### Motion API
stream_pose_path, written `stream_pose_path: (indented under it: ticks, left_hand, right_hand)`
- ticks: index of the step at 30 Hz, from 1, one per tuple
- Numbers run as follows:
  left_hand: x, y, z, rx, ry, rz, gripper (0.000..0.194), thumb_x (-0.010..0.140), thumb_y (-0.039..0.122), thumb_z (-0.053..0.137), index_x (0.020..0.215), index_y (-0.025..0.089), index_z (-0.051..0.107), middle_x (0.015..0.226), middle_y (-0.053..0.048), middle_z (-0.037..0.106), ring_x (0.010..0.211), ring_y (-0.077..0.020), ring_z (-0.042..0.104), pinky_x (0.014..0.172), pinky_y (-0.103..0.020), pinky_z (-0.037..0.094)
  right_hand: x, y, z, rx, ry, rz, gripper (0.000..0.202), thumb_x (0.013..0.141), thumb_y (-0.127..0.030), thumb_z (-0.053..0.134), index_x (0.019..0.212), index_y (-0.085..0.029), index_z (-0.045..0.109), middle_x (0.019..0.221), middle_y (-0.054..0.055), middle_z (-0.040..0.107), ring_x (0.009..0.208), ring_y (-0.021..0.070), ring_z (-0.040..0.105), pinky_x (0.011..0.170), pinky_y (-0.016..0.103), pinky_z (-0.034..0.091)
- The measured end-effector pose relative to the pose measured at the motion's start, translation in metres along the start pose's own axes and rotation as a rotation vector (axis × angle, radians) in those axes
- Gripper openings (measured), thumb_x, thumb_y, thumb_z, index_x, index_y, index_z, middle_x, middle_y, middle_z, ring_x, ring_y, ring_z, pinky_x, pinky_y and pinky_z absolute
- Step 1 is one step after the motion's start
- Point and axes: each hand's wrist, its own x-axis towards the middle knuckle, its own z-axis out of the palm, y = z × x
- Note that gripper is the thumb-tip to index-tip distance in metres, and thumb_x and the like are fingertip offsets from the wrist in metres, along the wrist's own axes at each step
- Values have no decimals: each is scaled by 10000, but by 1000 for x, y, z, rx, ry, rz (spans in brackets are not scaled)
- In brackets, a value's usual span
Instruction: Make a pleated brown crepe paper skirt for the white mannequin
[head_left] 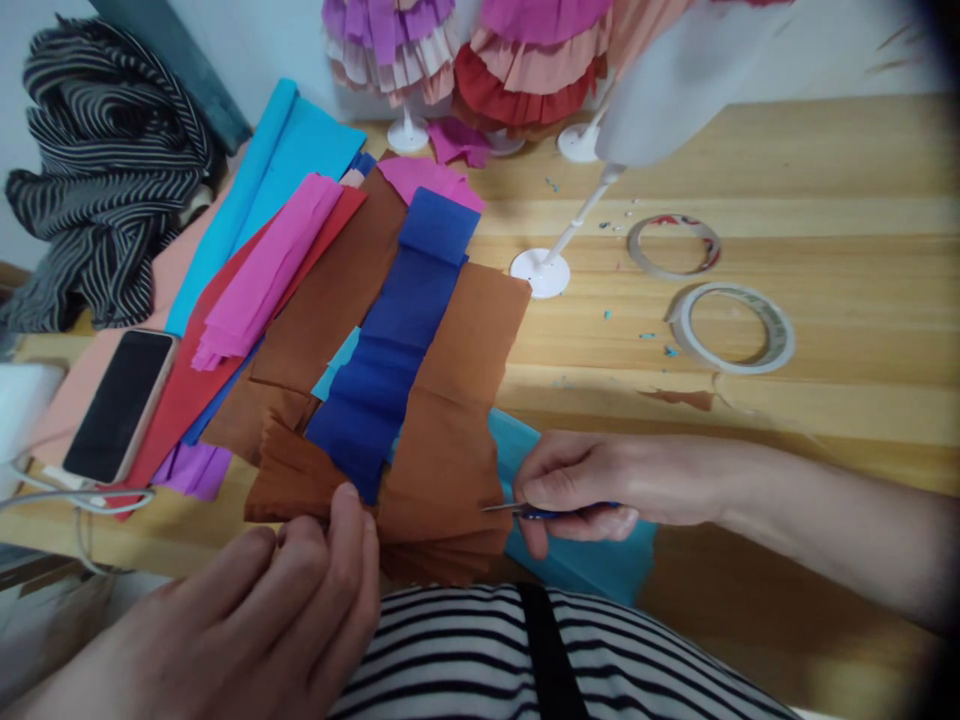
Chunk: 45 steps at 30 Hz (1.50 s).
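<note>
My right hand (574, 485) is closed around small scissors (540, 513) with dark blue handles. Their thin tip points left and lies against the right edge of a brown crepe paper strip (450, 440). At the lower left, my left hand (300, 590) grips a gathered piece of brown crepe paper (292, 475) by its front edge; its thumb is hidden. Between the brown pieces lies a dark blue crepe strip (397, 320). Light blue paper (600, 560) shows beneath my right hand.
A phone (120, 405) and cable (82, 495) lie left, beside stacked pink paper (274, 265) and other coloured sheets. Two tape rolls (781, 335) lie right. A white stand (540, 273) and ruffled paper skirts (536, 65) stand behind. A striped cloth (112, 170) sits back left.
</note>
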Motion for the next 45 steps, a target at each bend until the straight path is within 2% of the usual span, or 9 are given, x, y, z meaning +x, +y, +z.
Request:
stream_pose_path:
  ticks: [7, 14, 22, 25, 32, 36, 40, 45]
  left_hand:
    - [-3, 0, 4, -20, 7, -8, 350, 910, 198, 357, 1134, 133, 619, 1148, -116, 654, 858, -185, 583, 767, -348, 472]
    - [-3, -1, 3, -11, 2, 8, 357, 897, 214, 373, 1140, 145, 625, 1133, -110, 660, 856, -183, 583, 785, -350, 485]
    - [0, -1, 2, 1, 0, 14, 358, 913, 190, 343, 1134, 146, 621, 1128, -99, 660, 849, -179, 581, 733, -339, 468]
    - [1, -2, 2, 4, -26, 36, 353, 916, 181, 334, 1135, 115, 602, 1132, -124, 643, 857, -198, 573, 702, -351, 441]
    - [1, 1, 6, -32, 38, 23, 330, 904, 166, 347, 1086, 78, 609, 1118, -156, 626, 854, -223, 563, 673, -370, 400]
    - [3, -2, 3, -17, 11, 57, 328, 903, 169, 346, 1092, 95, 604, 1099, -129, 640, 859, -217, 557, 674, -368, 401]
    - [6, -6, 0, 12, -1, 91, 310, 897, 164, 352, 1068, 84, 597, 1074, -124, 645, 829, -212, 551, 641, -359, 393]
    - [4, -4, 3, 20, -16, 106, 325, 901, 178, 341, 1088, 85, 590, 1090, -122, 644, 831, -216, 558, 651, -365, 409]
  right_hand:
    - [2, 0, -4, -15, -12, 10, 368, 869, -398, 508, 752, -71, 630, 452, -97, 335, 374, 22, 201, 349, 210, 93]
    - [3, -2, -9, -28, -22, 13, 358, 865, -376, 502, 782, -57, 641, 450, -92, 349, 372, 26, 221, 350, 210, 113]
    - [8, -2, -6, -13, -42, 9, 357, 862, -387, 530, 768, -67, 658, 449, -95, 347, 369, 24, 211, 344, 208, 102]
    - [7, -1, -4, -41, -29, -21, 380, 877, -407, 535, 772, -70, 675, 446, -93, 343, 374, 22, 221, 354, 202, 123]
    - [3, -3, -2, -121, 26, -44, 385, 886, -420, 523, 761, -84, 662, 464, -88, 347, 396, 32, 253, 363, 197, 154]
    - [4, -9, 4, -180, 53, -38, 449, 866, -507, 535, 734, -92, 646, 486, -82, 364, 409, 32, 275, 368, 197, 171]
    - [5, -14, 9, -242, 79, -24, 526, 832, -605, 536, 586, -140, 526, 474, -81, 370, 412, 31, 279, 378, 200, 185]
    - [2, -13, 8, -208, 88, -10, 462, 865, -529, 520, 731, -98, 619, 481, -87, 355, 419, 36, 267, 390, 208, 181]
